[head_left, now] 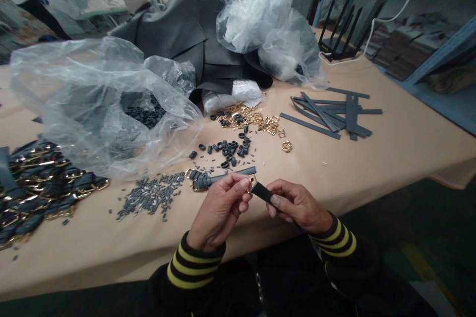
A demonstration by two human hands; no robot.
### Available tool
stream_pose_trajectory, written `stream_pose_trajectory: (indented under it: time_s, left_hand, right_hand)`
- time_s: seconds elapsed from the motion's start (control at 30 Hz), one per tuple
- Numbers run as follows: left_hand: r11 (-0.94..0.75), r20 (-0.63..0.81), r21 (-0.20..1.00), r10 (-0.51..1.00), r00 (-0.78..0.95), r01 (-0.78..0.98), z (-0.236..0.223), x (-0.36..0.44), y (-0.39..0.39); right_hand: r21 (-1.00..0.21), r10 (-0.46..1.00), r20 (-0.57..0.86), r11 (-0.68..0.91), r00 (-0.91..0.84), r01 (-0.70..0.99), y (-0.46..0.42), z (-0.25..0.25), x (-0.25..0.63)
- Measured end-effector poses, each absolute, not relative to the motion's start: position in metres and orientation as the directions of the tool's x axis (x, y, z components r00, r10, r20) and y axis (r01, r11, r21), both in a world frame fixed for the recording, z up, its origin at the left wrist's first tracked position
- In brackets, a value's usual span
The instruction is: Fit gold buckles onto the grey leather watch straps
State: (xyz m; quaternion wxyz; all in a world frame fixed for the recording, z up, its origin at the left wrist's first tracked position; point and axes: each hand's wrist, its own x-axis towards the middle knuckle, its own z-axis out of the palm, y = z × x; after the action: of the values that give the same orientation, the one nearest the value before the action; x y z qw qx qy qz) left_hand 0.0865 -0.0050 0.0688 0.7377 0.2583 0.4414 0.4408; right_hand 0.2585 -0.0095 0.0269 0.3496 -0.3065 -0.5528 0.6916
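Note:
My left hand (222, 204) pinches a small gold buckle (252, 183) between thumb and fingers; much of the buckle is hidden. A dark grey strap (262, 192) is gripped in my right hand (299, 204), its end meeting the buckle; whether it passes through I cannot tell. Just behind my left hand lie buckled straps (201, 180) on the table. Dark strap loops (231, 148) are scattered beyond them, and a heap of gold buckles (241, 115) sits farther back. Left of my left hand spreads a pile of tiny dark pieces (150, 197).
Loose straps (330, 113) lie at the right of the brown-covered table (401, 143). A pile of buckled straps (48, 183) is at far left. Clear plastic bags (100, 104) and dark sheet material (167, 29) stand behind. A router (338, 47) sits at the back right corner. People stand beyond.

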Motion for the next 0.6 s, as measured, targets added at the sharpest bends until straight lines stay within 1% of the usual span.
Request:
stream_pose_trajectory:
  time_s: [0.07, 0.13, 0.2, 0.27, 0.37, 0.43, 0.5, 0.6]
  left_hand:
    - [0.525, -0.461, 0.713, 0.85, 0.254, -0.464, 0.0672, 0.0892, -0.0067]
    - [0.506, -0.465, 0.706, 0.859, 0.214, -0.495, 0.0664, 0.0907, -0.0074]
    - [0.456, -0.443, 0.743, 0.884, 0.151, -0.489, 0.0667, 0.0911, -0.0072]
    - [0.408, -0.405, 0.798, 0.908, 0.108, -0.444, 0.0676, 0.091, -0.0066]
    - [0.351, -0.35, 0.853, 0.934, 0.076, -0.387, 0.0683, 0.0907, -0.0058]
    - [0.344, -0.347, 0.85, 0.935, 0.065, -0.399, 0.0682, 0.0901, -0.0055]
    - [0.38, -0.38, 0.815, 0.92, 0.091, -0.436, 0.0678, 0.0891, -0.0054]
    - [0.476, -0.448, 0.728, 0.875, 0.183, -0.494, 0.0652, 0.0895, -0.0066]
  right_hand:
    - [-0.985, 0.833, -0.04, -0.125, -0.551, -0.118, -0.0079, 0.0284, 0.2585]
    - [-0.985, 0.863, -0.052, -0.126, -0.502, -0.115, -0.0064, 0.0285, 0.2594]
    - [-0.981, 0.901, -0.09, -0.153, -0.424, -0.117, -0.0056, 0.0269, 0.2607]
    - [-0.982, 0.92, -0.127, -0.17, -0.37, -0.083, -0.006, 0.0246, 0.2615]
    - [-0.989, 0.902, -0.123, -0.147, -0.414, -0.026, -0.0088, 0.023, 0.2605]
    - [-0.99, 0.875, -0.106, -0.136, -0.472, -0.03, -0.0111, 0.0242, 0.26]
    - [-0.991, 0.856, -0.102, -0.132, -0.506, -0.024, -0.0126, 0.0265, 0.2608]
    - [-0.994, 0.84, -0.102, -0.108, -0.533, 0.02, -0.0123, 0.0302, 0.2632]
